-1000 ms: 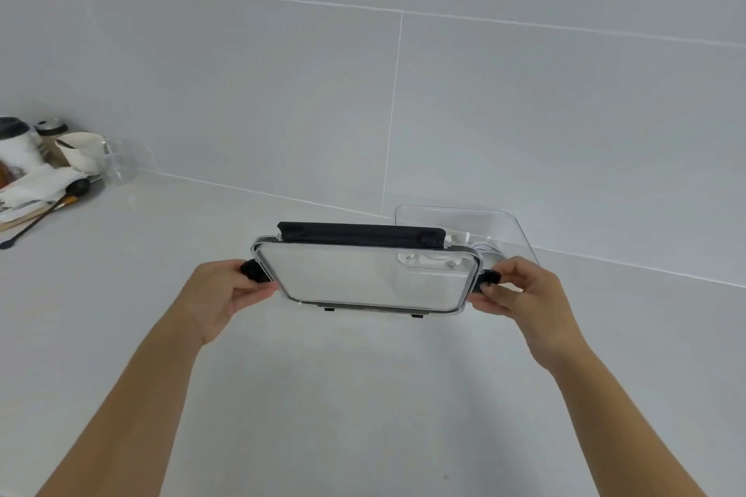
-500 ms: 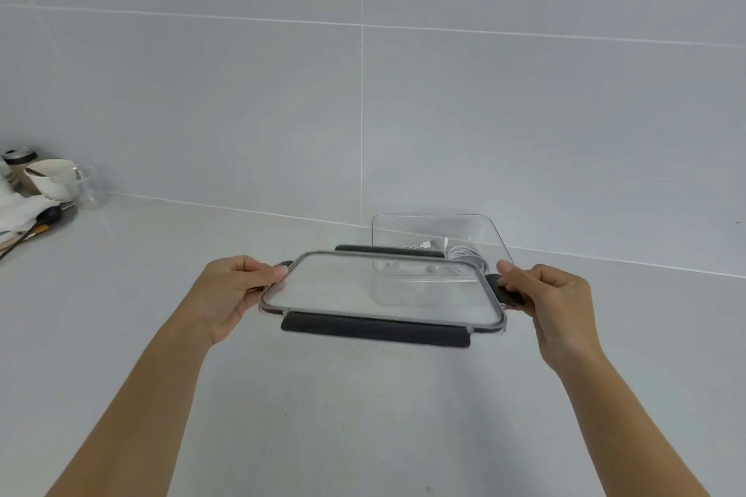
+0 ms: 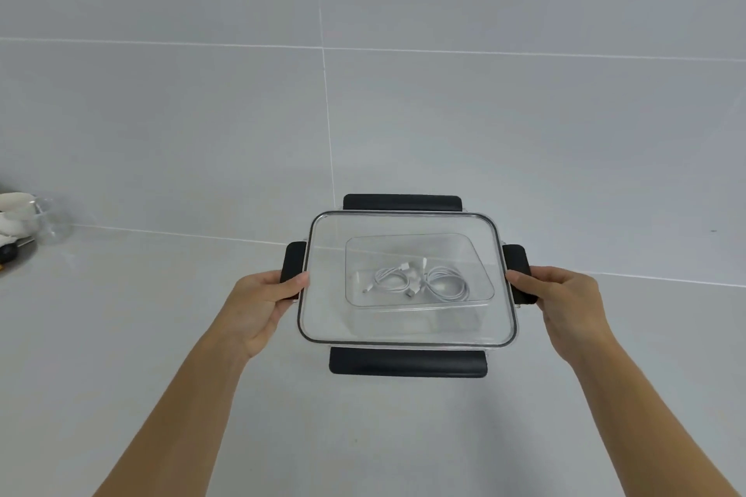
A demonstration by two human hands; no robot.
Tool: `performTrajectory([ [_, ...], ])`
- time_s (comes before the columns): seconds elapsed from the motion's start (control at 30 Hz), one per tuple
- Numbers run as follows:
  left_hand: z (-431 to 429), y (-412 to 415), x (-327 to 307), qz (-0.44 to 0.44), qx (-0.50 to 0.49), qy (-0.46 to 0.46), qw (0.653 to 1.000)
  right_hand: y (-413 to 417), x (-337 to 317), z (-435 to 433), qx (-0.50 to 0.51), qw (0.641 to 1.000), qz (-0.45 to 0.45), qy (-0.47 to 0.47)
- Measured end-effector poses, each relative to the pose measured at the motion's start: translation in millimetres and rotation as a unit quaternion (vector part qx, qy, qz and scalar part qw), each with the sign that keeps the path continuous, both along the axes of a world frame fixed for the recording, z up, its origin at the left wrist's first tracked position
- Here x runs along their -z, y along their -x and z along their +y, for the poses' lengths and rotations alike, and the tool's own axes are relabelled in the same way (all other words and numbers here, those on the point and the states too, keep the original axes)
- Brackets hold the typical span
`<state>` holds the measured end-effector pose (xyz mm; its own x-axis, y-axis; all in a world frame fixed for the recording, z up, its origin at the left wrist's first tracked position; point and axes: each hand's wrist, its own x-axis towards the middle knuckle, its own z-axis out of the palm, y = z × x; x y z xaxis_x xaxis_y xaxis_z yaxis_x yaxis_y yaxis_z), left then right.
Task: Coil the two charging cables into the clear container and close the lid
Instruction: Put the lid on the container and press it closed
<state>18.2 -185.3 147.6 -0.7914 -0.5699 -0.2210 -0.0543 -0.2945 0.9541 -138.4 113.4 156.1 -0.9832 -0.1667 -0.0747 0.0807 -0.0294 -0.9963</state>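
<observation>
The clear lid (image 3: 323, 319), with black latch flaps on all four sides, is held flat and level above the clear container (image 3: 480, 274). My left hand (image 3: 266, 301) grips the lid's left edge at its black flap. My right hand (image 3: 565, 303) grips the right edge at the other side flap. Seen through the lid, two coiled white charging cables (image 3: 420, 280) lie side by side on the container's bottom. Whether the lid touches the container's rim I cannot tell.
The container stands on a white counter (image 3: 161, 335) close to the grey tiled wall (image 3: 403, 113). At the far left edge sit a white cup (image 3: 16, 214), a clear glass (image 3: 52, 220) and some dark utensils.
The lid has been turned from tilted to flat and carried forward over the container. The view has dropped, so the cables now show through the lid.
</observation>
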Motion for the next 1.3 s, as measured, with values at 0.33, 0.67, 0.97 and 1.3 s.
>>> performTrajectory([
  [0.33, 4, 76, 22, -0.050, -0.093, -0.060, 0.993, 78, 12, -10, -0.002, 0.998, -0.063, -0.004],
  [0.67, -8, 119, 57, -0.092, -0.110, -0.094, 0.985, 136, 46, -39, 0.005, 0.995, -0.084, -0.053],
  [0.97, -15, 135, 68, -0.111, -0.119, -0.054, 0.985, 154, 67, -49, 0.004, 0.992, -0.106, -0.066],
  [1.3, -16, 137, 85, -0.129, -0.093, -0.002, 0.987, 158, 81, -43, 0.001, 0.991, -0.111, -0.069],
])
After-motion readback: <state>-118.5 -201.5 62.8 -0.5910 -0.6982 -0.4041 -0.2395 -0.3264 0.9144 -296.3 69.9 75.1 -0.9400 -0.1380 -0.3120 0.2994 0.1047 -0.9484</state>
